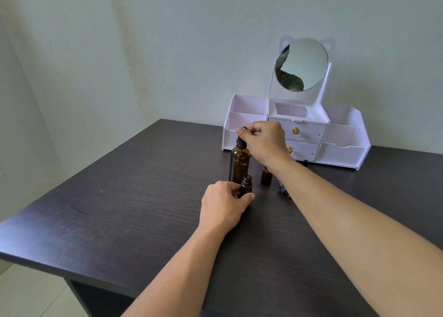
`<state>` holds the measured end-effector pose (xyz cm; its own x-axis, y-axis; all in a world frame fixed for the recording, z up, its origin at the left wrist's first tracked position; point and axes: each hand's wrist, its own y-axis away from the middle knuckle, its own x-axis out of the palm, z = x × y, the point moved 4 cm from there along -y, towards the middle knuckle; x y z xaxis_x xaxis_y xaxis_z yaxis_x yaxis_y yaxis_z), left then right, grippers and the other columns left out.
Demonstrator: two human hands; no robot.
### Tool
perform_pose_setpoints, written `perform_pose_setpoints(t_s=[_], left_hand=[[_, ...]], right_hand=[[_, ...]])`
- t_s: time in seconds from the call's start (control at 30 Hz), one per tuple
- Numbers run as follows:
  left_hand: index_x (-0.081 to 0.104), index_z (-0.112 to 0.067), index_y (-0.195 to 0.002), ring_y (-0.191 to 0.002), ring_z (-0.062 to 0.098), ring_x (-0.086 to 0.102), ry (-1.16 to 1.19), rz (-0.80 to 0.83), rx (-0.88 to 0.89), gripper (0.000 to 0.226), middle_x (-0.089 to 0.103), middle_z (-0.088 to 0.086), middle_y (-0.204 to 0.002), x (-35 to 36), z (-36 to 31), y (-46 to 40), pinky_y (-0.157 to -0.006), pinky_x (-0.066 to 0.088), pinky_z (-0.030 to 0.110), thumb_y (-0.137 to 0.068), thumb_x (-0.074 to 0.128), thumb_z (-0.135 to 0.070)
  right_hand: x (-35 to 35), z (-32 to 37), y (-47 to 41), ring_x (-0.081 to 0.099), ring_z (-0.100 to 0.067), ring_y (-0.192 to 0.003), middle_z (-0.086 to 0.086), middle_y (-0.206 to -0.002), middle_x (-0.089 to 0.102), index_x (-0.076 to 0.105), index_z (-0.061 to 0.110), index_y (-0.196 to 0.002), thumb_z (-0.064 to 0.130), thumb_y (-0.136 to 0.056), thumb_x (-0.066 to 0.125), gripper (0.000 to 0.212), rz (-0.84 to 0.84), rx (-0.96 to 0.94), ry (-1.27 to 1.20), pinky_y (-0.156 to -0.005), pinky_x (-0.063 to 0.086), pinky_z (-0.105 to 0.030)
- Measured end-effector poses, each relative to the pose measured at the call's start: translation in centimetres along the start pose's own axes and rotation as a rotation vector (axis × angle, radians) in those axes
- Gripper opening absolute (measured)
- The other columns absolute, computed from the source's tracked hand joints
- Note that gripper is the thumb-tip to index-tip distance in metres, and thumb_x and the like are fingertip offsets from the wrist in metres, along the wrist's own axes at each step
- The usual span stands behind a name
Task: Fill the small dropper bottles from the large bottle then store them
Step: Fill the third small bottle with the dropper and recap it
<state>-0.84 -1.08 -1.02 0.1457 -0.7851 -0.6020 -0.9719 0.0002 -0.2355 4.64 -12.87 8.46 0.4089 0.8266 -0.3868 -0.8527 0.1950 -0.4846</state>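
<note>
Now left hand [224, 207] grip encloses small bottle [246, 185], uncapped, upright.

The right forearm [311, 185] hides part of a second small bottle [266, 177] and a dark cap [284, 189].

Dark wood-grain desk [119, 196]; on it stand a large amber bottle [239, 163], two small bottles [246, 185] [266, 176], and a white organiser [340, 149]; a dropper cap [284, 190] lies flat.

Both hands [223, 206] and forearms bare; apparently no jewellery.
</note>
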Motion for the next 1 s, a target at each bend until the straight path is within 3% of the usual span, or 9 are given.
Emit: perform_pose_setpoints(t_s=[0.2, 0.47, 0.6, 0.73, 0.83, 1.0], left_hand=[[0.066, -0.019, -0.123, -0.090, 0.012, 0.065, 0.003, -0.003, -0.005, 0.051, 0.071, 0.000, -0.103, 0.1, 0.1, -0.1, -0.080, 0.056, 0.028, -0.081, 0.072, -0.047], [0.059, -0.024, -0.132, -0.074, 0.005, 0.058, 0.061, -0.064, 0.063, 0.068, 0.067, -0.004, -0.086, -0.1, 0.1, -0.2, -0.077, 0.054, 0.025, -0.075, 0.070, -0.060], [0.058, -0.024, -0.132, -0.074, 0.005, 0.061, 0.112, -0.077, 0.085, 0.065, 0.063, -0.008, -0.077, -0.2, 0.1, -0.1, -0.072, 0.051, 0.020, -0.078, 0.069, -0.058], [0.061, -0.023, -0.129, -0.074, 0.006, 0.063, 0.157, -0.075, 0.088, 0.056, 0.064, -0.007, -0.075, -0.2, 0.2, -0.1, -0.072, 0.052, 0.021, -0.082, 0.067, -0.053], [0.063, -0.023, -0.127, -0.072, 0.005, 0.061, 0.166, -0.075, 0.084, 0.049, 0.062, -0.010, -0.072, -0.1, 0.2, -0.1, -0.071, 0.050, 0.020, -0.086, 0.065, -0.049], [0.066, -0.024, -0.123, -0.066, 0.004, 0.058, 0.165, -0.071, 0.092, 0.042, 0.060, -0.011, -0.067, -0.1, 0.2, 0.0, -0.070, 0.051, 0.023, -0.087, 0.065, -0.046]], right_hand=[[-0.3, 0.2, -0.1, 0.071, -0.018, -0.081, -0.006, -0.082, 0.075, 0.076, 0.009, -0.088, 0.023, -0.085, 0.070, 0.016, 0.009, -0.003, -0.039, -0.084, 0.057, -0.041], [-1.8, 2.2, -1.0, 0.071, -0.012, -0.070, 0.001, -0.069, 0.072, 0.073, 0.016, -0.075, 0.019, -0.087, 0.068, 0.013, -0.024, -0.062, -0.103, -0.080, 0.058, -0.033], [-3.0, 4.2, -1.8, 0.070, -0.009, -0.065, 0.005, -0.066, 0.071, 0.069, 0.025, -0.067, 0.019, -0.086, 0.069, 0.020, -0.057, -0.129, -0.129, -0.076, 0.057, -0.029], [-4.3, 5.8, -2.4, 0.071, -0.009, -0.065, 0.001, -0.069, 0.073, 0.072, 0.018, -0.072, 0.018, -0.086, 0.069, 0.014, -0.091, -0.169, -0.161, -0.077, 0.059, -0.033], [-5.1, 6.6, -2.0, 0.071, -0.007, -0.063, 0.001, -0.069, 0.072, 0.074, 0.008, -0.079, 0.016, -0.086, 0.069, 0.011, -0.097, -0.189, -0.183, -0.074, 0.059, -0.029], [-5.6, 5.9, -0.4, 0.071, -0.008, -0.066, 0.000, -0.071, 0.073, 0.073, 0.013, -0.078, 0.020, -0.086, 0.070, 0.011, -0.039, -0.161, -0.168, -0.068, 0.054, -0.023]])
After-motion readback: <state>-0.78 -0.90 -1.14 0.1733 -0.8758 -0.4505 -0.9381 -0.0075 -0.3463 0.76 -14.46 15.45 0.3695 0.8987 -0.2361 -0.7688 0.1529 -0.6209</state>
